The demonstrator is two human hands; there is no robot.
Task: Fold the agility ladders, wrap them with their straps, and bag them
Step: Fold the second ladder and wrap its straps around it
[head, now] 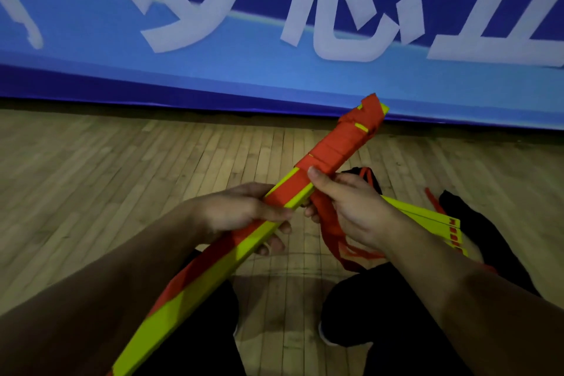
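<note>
A folded agility ladder bundle (210, 262) of yellow-green rungs runs diagonally from the lower left up to the right. Red strap is wound tightly round its upper half (341, 143). My left hand (244, 214) grips the bundle at its middle, fingers curled under it. My right hand (351, 207) holds the loose red strap (331, 229) just below the bundle, thumb pressed on the last wrap. The strap's tail hangs down under that hand. A second folded ladder (433, 223) lies on the floor behind my right wrist.
A black bag (476, 223) with red cord lies on the wooden floor (122, 168) at right, beside the second ladder. A blue banner (213, 76) with white characters stands along the far side. My dark-trousered knees fill the bottom.
</note>
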